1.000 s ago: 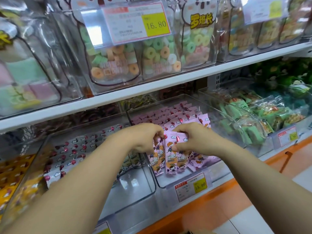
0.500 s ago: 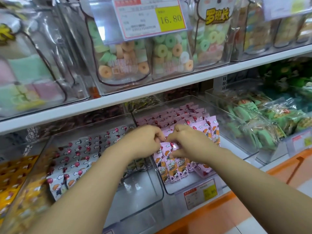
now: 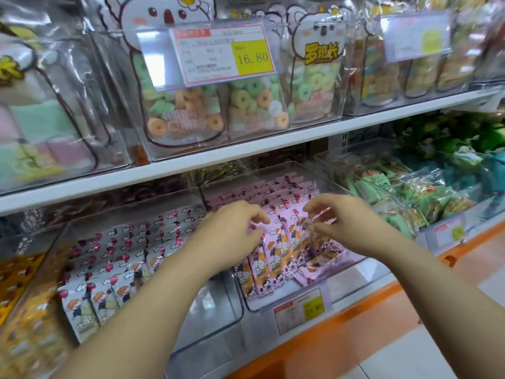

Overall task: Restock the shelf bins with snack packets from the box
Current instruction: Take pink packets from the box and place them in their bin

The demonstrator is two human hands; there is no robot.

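Observation:
Pink snack packets (image 3: 276, 258) stand in rows in a clear shelf bin (image 3: 352, 265) on the lower shelf. Both my hands hover over the front rows, a little apart. My left hand (image 3: 232, 231) has loosely curled fingers whose tips touch the packet tops. On the right side of the bin, my right hand (image 3: 347, 222) spreads its fingers and thumb over the packets, and a glossy packet top shows blurred between them. The box is out of sight.
Left of the pink bin, another clear bin holds white packets (image 3: 109, 255). To the right is a bin of green packets (image 3: 404, 192). The upper shelf (image 3: 273, 149) carries bags of ring candy and a price tag (image 3: 224, 53). Below runs an orange shelf edge (image 3: 341, 318).
My hands, pressed together while pinching packet tops, have drawn apart and loosened their fingers. The view has moved closer to the shelf.

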